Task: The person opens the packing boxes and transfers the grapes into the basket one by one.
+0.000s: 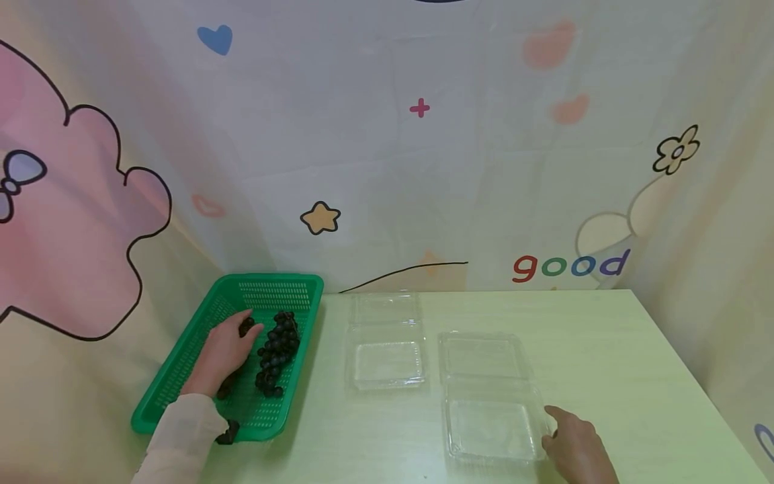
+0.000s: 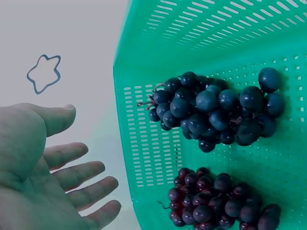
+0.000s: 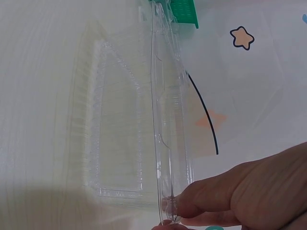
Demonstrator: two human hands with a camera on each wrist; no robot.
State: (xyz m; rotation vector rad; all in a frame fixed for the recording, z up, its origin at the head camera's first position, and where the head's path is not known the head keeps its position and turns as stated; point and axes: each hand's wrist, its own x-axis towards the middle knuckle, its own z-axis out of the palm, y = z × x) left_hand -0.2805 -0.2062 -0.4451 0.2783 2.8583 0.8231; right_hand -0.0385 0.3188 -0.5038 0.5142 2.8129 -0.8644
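Note:
My left hand [image 1: 222,353] reaches into the green basket [image 1: 294,396] over a dark bunch of grapes in its left part. The left wrist view shows the left hand [image 2: 53,167] with straight, spread fingers, holding nothing. Two bunches lie in the basket: blue-black grapes [image 2: 206,108] and reddish-dark grapes [image 2: 206,199]. On the table's right half, my right hand [image 1: 577,447] is at the right edge of an opened clear plastic container [image 1: 490,430]. In the right wrist view, the thumb and a finger [image 3: 201,196] pinch the container's edge [image 3: 160,120].
Between the basket and the right container lies a second clear plastic container [image 1: 387,363], also opened out. A pale table [image 1: 635,363] carries everything. Behind it hangs a printed cloth [image 1: 363,134] with hearts, stars and the word "good".

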